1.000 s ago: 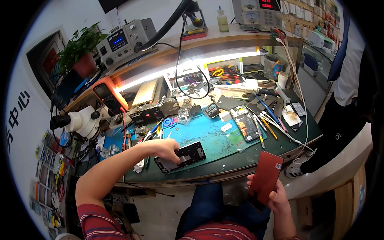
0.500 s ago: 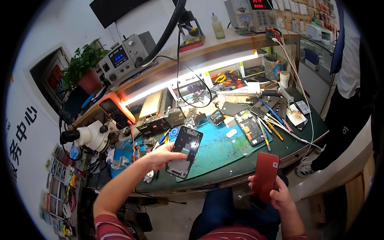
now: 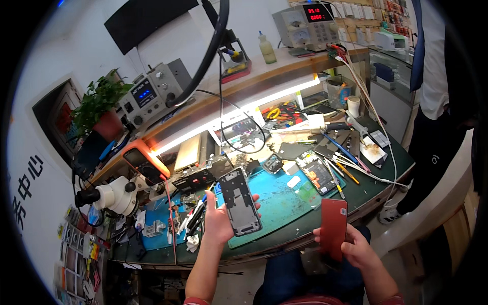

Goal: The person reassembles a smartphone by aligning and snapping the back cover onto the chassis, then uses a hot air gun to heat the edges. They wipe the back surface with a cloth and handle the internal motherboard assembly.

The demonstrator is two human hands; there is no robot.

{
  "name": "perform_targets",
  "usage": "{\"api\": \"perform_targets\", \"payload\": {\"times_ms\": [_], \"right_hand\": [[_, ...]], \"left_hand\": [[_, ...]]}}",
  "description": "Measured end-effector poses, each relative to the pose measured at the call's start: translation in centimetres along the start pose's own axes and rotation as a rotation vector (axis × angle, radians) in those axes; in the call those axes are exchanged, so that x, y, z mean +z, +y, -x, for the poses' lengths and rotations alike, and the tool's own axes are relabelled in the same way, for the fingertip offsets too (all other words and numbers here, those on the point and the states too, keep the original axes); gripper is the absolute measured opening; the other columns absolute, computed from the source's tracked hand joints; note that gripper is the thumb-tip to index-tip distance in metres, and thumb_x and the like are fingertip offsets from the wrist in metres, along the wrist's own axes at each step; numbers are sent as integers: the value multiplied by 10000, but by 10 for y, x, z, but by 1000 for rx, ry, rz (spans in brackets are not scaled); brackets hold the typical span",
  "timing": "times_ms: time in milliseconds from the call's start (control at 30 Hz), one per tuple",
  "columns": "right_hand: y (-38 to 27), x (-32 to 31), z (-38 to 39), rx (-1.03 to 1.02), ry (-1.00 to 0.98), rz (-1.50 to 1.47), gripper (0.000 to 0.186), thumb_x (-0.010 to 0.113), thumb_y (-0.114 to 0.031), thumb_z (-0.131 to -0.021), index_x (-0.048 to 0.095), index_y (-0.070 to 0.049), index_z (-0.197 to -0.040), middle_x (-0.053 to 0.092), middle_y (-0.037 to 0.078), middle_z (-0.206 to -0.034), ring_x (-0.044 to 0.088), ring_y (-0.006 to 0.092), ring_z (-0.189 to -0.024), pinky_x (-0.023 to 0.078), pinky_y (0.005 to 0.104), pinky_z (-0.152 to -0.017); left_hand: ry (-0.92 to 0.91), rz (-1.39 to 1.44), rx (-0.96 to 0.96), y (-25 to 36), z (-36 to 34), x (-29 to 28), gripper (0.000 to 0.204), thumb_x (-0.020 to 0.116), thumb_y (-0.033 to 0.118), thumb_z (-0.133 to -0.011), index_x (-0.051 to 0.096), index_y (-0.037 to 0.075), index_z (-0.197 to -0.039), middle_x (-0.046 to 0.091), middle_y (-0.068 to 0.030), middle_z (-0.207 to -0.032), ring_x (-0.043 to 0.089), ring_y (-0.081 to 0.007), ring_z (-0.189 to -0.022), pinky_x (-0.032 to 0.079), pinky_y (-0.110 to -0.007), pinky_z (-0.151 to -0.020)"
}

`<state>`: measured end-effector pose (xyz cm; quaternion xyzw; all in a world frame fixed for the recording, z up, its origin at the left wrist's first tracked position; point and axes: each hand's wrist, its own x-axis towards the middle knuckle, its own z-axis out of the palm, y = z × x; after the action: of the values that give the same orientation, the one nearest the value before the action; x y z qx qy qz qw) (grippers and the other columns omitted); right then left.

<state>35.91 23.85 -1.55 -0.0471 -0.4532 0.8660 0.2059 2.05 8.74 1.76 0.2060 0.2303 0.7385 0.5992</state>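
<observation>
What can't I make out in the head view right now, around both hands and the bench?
Head view, all four:
Back of the black phone frame: faces away; the frame also hides part of the left hand.
Far side of the red panel: faces away, partly covering the right hand.
Opened phone: inner parts too small.
Standing person: head cut off by upper edge.
</observation>
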Motion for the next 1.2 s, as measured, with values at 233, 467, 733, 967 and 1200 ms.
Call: {"api": "perform_targets", "payload": {"times_ms": [233, 467, 733, 967, 1200], "right_hand": [[9, 1, -17, -14, -18, -40, 864, 760, -425, -864, 351, 5, -1491, 505, 208, -1436, 560, 282, -1265, 446, 412, -1065], [4, 13, -46, -96, -35, -61, 909, 766, -444, -854, 320, 14, -1501, 496, 209, -1440, 556, 271, -1261, 472, 412, -1032], [-4, 40, -92, -301, -1, 204, 849, 782, -274, -868, 311, -10, -1523, 471, 168, -1459, 508, 249, -1294, 468, 412, -1038], [-1, 47, -101, -495, -29, 627, 814, 814, -185, -838, 379, -15, -1504, 497, 148, -1415, 529, 231, -1256, 509, 414, -998], [0, 52, -96, -543, -16, 874, 794, 853, -216, -778, 475, -1, -1442, 532, 185, -1391, 573, 267, -1205, 493, 386, -996]], "left_hand": [[-45, 184, 48, -4, 4, -6, 782, 145, 609, -1033, 353, 19, -1502, 381, -286, -1509, 401, -471, -1372, 310, -671, -1120], [12, -82, 123, -19, 9, -1, 790, 281, 662, -1002, 355, 61, -1510, 415, -239, -1488, 420, -393, -1374, 376, -642, -1088], [14, -478, 165, -35, 10, 16, 1001, 612, 703, -820, 338, 20, -1499, 499, -204, -1437, 496, -354, -1335, 451, -515, -1073], [-13, -526, 162, -45, 11, 30, 1098, 793, 599, -754, 277, 9, -1522, 513, -144, -1423, 495, -278, -1338, 417, -458, -1098], [19, -559, 181, -48, 13, 24, 1098, 830, 542, -756, 266, -10, -1520, 492, -134, -1442, 477, -255, -1352, 394, -431, -1113]]}}
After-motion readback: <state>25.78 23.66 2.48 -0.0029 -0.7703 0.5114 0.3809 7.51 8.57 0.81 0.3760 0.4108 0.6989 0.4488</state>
